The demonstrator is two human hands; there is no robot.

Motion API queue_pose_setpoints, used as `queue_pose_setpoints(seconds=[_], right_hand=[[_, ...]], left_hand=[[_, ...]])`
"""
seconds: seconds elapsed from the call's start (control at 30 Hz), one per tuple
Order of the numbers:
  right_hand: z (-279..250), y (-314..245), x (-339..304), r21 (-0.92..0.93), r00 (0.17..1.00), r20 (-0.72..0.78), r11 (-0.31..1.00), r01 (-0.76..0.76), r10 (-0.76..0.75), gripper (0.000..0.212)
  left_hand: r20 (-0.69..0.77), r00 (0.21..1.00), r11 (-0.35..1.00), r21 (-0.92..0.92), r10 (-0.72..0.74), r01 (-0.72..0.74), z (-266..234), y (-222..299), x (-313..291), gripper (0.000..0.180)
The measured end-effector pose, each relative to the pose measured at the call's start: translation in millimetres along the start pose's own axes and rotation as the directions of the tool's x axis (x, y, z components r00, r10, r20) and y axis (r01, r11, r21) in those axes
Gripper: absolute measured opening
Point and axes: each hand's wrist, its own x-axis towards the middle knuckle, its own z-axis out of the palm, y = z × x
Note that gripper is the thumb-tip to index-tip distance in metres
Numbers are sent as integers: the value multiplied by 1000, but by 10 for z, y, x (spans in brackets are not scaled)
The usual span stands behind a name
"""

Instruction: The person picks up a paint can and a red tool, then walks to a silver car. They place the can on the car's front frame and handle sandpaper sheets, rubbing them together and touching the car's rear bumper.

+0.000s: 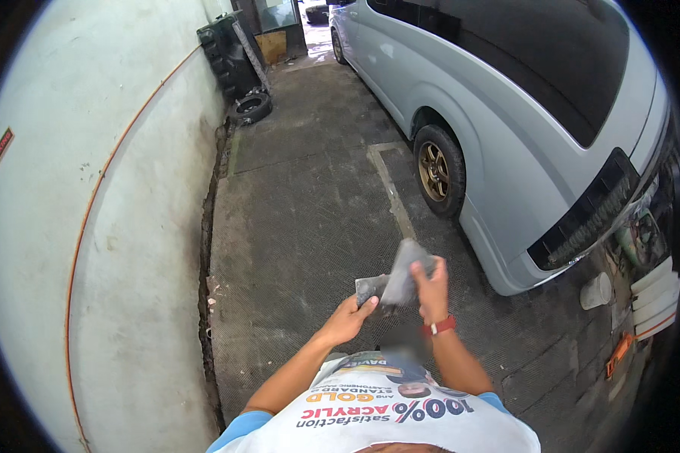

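Observation:
Between the thumb and fingers of my left hand (345, 320) is a small dark grey flat plate (369, 288), its edge tilted up. My right hand (433, 288), with a red-strapped watch at the wrist, grips a larger light grey flat sheet (404, 273). This sheet is slightly blurred and overlaps the right end of the plate; I cannot tell whether the two touch. Both hands are in front of my chest, above the floor, and their fingers are closed on these pieces.
A silver van (491, 151) with a bronze-coloured wheel (436, 170) fills the right side. A pale wall (136, 226) with an orange pipe runs along the left. Farther off lies a tyre (252, 108); a white bucket (596, 291) stands behind the van.

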Motion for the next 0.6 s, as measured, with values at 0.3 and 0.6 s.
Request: queue_pose_setpoints(seconds=[0.3, 0.6], right_hand=[[108, -183, 137, -276, 916, 356, 957, -87, 185, 45], [10, -24, -168, 351, 920, 195, 852, -389, 340, 43]], left_hand=[[116, 982, 743, -642, -152, 190, -4, -40, 274, 63], [-106, 972, 887, -440, -210, 144, -366, -179, 273, 47]])
